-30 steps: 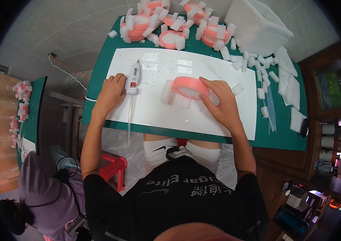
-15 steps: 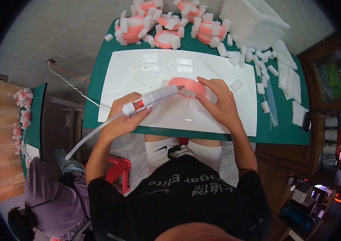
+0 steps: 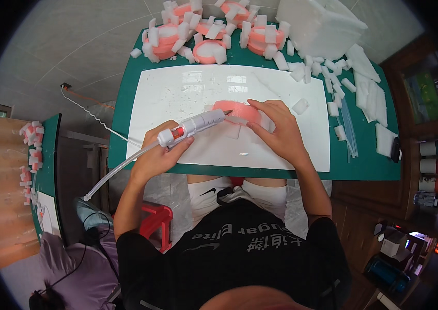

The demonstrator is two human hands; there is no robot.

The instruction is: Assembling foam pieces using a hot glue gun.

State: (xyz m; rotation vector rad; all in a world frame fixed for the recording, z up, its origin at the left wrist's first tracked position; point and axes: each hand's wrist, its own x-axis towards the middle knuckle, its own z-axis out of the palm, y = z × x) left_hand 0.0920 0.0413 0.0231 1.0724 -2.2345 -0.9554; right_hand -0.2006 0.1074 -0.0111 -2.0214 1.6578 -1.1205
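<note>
In my left hand (image 3: pixel 158 155) is a white hot glue gun (image 3: pixel 198 124), closed around its body, with a long clear glue stick (image 3: pixel 118 169) trailing from its back end. The gun's metal nozzle points right and meets, or nearly meets, the near side of a pink foam ring (image 3: pixel 245 110). My right hand (image 3: pixel 282 135) grips the ring's right side between thumb and fingers. Small white foam blocks surround the ring, one block (image 3: pixel 233 131) at its near side. Whether each is fixed to it I cannot tell.
A white board (image 3: pixel 193 150) covers much of the green table (image 3: pixel 121 124). Pink rings with white blocks (image 3: pixel 165 41) crowd the far edge. Loose foam pieces (image 3: pixel 335 85) and clear glue sticks (image 3: pixel 349 134) lie at right, below a big white foam block (image 3: pixel 322 26). Another person (image 3: pixel 77 263) sits lower left.
The whole view has shifted slightly. Both hands keep their holds, and the nozzle stays at the ring's near side.
</note>
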